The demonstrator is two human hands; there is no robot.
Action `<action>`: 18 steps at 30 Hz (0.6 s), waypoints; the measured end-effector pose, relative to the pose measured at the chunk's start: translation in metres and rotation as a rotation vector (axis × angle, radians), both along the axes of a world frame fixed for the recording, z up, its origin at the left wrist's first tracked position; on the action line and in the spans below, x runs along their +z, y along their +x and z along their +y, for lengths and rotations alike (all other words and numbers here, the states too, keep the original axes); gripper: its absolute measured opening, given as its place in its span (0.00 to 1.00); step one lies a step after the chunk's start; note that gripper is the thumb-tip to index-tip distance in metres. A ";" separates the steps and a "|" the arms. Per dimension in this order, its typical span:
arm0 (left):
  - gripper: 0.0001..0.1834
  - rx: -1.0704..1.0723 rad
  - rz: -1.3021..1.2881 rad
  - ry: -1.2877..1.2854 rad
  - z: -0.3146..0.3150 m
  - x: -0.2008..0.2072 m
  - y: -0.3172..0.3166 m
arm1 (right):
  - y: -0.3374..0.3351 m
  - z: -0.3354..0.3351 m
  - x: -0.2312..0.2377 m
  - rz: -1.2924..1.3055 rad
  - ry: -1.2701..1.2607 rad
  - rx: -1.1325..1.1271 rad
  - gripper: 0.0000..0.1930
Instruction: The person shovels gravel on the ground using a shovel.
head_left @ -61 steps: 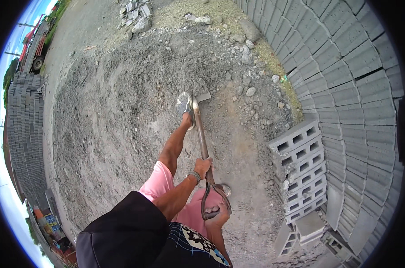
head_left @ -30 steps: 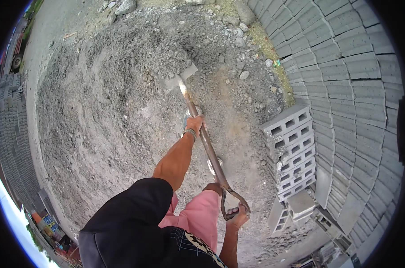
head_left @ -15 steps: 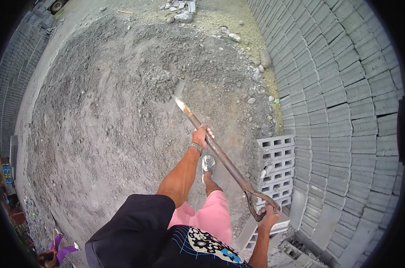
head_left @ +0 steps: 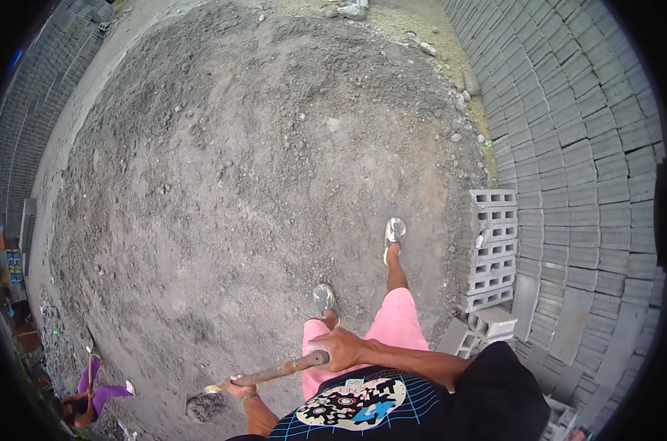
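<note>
I hold a shovel (head_left: 286,369) low across the front of my body, its shaft slanting down to the left. My left hand (head_left: 239,389) is wrapped round the shaft close to the blade. At the upper end my right hand (head_left: 339,348) is closed on the grip, which it largely hides. Beyond my left hand the blade carries a heap of dark grey gravelly material (head_left: 204,407) that covers most of it. My feet in grey shoes stand on a broad spread of grey sand and gravel (head_left: 223,198).
Concrete blocks are stacked in a long wall (head_left: 569,147) on the right, with a shorter hollow-block stack (head_left: 494,250) nearer me. More stacked blocks (head_left: 36,110) line the far left. Another person in purple trousers (head_left: 105,393) holds a long-handled tool at the lower left.
The shovel has swung from the mound ahead round to my lower left, loaded. My right hand has come across from the right side, and my left foot now shows.
</note>
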State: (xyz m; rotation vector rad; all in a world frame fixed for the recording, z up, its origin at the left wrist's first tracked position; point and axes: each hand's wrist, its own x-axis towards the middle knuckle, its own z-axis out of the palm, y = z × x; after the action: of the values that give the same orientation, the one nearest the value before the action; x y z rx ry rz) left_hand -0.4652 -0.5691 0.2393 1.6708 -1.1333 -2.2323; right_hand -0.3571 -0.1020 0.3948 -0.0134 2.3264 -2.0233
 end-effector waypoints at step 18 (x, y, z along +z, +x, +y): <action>0.05 -0.864 -0.315 0.293 0.296 -0.105 -0.041 | 0.108 0.118 0.045 -0.569 -0.116 -0.715 0.21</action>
State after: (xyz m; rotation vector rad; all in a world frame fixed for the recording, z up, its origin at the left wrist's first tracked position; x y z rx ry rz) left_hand -0.5064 -0.2734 0.1346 1.9410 -1.9956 -2.7739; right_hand -0.2496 0.0155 0.4398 1.3602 1.9780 -2.0055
